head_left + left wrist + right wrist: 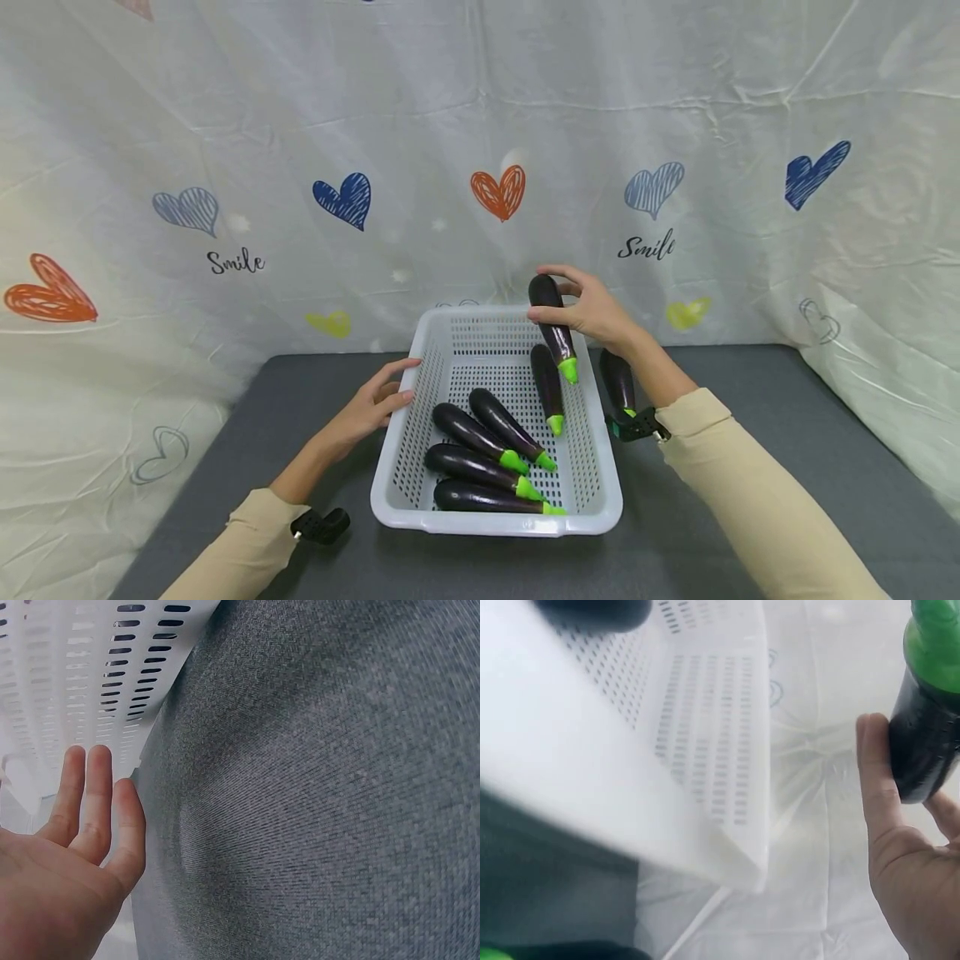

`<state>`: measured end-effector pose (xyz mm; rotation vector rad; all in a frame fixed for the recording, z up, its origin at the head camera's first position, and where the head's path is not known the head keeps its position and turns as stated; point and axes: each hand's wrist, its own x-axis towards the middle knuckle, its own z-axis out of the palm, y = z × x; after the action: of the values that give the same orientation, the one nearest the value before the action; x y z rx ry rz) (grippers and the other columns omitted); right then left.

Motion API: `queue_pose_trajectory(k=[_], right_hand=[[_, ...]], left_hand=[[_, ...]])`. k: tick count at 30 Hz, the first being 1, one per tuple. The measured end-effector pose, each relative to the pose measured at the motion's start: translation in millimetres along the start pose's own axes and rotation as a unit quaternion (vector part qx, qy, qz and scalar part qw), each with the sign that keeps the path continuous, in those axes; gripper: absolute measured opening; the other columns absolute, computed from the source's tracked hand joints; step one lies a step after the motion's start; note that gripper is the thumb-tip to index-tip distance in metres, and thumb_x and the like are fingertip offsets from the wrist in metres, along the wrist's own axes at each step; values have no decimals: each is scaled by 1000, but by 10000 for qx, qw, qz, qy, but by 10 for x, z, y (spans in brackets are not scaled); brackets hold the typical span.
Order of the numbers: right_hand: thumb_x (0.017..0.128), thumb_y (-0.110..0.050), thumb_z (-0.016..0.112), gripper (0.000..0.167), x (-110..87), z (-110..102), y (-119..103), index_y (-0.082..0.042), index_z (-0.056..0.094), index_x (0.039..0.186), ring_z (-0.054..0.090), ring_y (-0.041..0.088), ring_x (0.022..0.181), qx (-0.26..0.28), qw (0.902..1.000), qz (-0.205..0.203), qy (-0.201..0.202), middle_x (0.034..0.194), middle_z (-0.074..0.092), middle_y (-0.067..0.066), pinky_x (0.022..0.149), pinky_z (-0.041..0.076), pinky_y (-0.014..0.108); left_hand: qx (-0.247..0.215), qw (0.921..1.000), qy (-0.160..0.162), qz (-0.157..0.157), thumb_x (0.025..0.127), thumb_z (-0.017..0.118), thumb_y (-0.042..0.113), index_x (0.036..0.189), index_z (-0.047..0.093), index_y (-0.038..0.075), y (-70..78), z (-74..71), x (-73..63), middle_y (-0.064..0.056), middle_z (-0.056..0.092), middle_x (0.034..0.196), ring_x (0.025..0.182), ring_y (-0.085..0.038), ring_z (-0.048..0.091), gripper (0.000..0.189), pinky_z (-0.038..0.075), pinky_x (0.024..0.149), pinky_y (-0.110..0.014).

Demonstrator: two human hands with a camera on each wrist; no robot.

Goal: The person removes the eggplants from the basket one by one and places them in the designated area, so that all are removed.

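My right hand (588, 310) holds a dark purple eggplant (555, 329) near its rounded end, over the back right corner of a white plastic basket (390, 492). Its bright green stem end points down and toward me. In the right wrist view, the fingers and thumb lie along both sides of this eggplant (922, 742). Several more eggplants lie in the basket, among them one (547, 383) just below the held one. At the basket's left rim rests my left hand (371, 408), its fingertips against the side. The left wrist view shows those fingers (97, 795) extended beside the slotted wall.
Another eggplant (617, 382) lies on the dark grey tablecloth (712, 467) outside the basket's right side, partly behind my right wrist. Behind the table hangs a pale sheet (420, 100) printed with hearts. A black wrist strap (321, 527) shows on my left arm.
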<state>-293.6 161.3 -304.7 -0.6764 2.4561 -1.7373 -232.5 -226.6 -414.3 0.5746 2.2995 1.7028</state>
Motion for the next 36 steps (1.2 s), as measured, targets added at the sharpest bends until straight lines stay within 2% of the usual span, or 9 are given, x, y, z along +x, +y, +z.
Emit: queue_pose_trajectory(k=[4, 11, 16, 19, 26, 30, 32, 34, 36], right_hand=[[90, -23, 81, 74, -45, -71, 5, -14, 44, 154, 54, 34, 121, -47, 9999, -86, 114, 139, 52, 15, 90, 49, 52], [90, -21, 81, 72, -134, -176, 55, -13, 45, 153, 45, 31, 131, -1, 9994, -161, 317, 153, 38, 9, 92, 47, 53], [90, -22, 81, 72, -198, -241, 81, -14, 45, 152, 42, 31, 137, 55, 9990, -47, 438, 160, 30, 3, 95, 46, 55], [90, -21, 81, 74, -237, -279, 83, -13, 43, 153, 40, 32, 139, 57, 9989, 12, 457, 160, 30, 6, 95, 46, 55], [92, -20, 79, 73, -331, -373, 101, -12, 41, 155, 54, 30, 122, 88, 9985, 137, 529, 144, 49, 18, 88, 49, 45], [95, -21, 76, 71, -395, -438, 158, -12, 40, 155, 57, 29, 113, 94, 9976, 219, 644, 148, 44, 17, 74, 49, 34], [95, -22, 76, 69, -430, -475, 196, -11, 41, 154, 55, 29, 114, 81, 9971, 254, 719, 154, 38, 15, 65, 46, 33], [95, -23, 76, 67, -472, -512, 230, -11, 43, 153, 53, 31, 119, 22, 9964, 296, 797, 158, 32, 12, 66, 45, 35], [96, -24, 75, 67, -513, -552, 269, -10, 44, 153, 50, 33, 126, -64, 9958, 307, 863, 161, 28, 12, 75, 47, 39]], left_hand=[[-41, 10000, 15, -19, 107, 55, 24, 159, 31, 25, -8, -4, -1, -28, 49, 140, 113, -39, 61, 57, 55, 84, -53], [-59, 10000, 18, -38, 108, 55, 23, 159, 31, 25, -14, -3, -2, -28, 49, 140, 113, -39, 61, 57, 55, 84, -54], [-41, 10000, 20, -44, 108, 54, 24, 160, 30, 24, -9, 8, -5, -28, 48, 140, 113, -40, 61, 57, 55, 83, -53], [-68, 10000, 23, -51, 108, 54, 24, 160, 30, 25, -2, 13, -4, -28, 48, 140, 113, -39, 61, 57, 56, 82, -53], [-107, 9999, 10, -5, 107, 54, 23, 160, 29, 24, 11, 15, -1, -28, 48, 140, 112, -40, 61, 58, 56, 82, -53], [-98, 9999, 27, -46, 108, 54, 24, 160, 29, 25, 11, 18, 6, -28, 48, 140, 111, -39, 62, 57, 56, 82, -52], [-91, 9999, 31, -70, 108, 54, 24, 160, 29, 25, 11, 21, 6, -28, 48, 141, 112, -39, 62, 58, 56, 82, -52], [-93, 9999, 32, -85, 108, 54, 24, 160, 29, 25, 11, 23, 6, -28, 47, 141, 112, -39, 61, 58, 56, 82, -52], [-92, 9999, 36, -95, 108, 54, 25, 160, 29, 25, 12, 24, 5, -28, 46, 142, 113, -40, 61, 58, 56, 83, -53]])
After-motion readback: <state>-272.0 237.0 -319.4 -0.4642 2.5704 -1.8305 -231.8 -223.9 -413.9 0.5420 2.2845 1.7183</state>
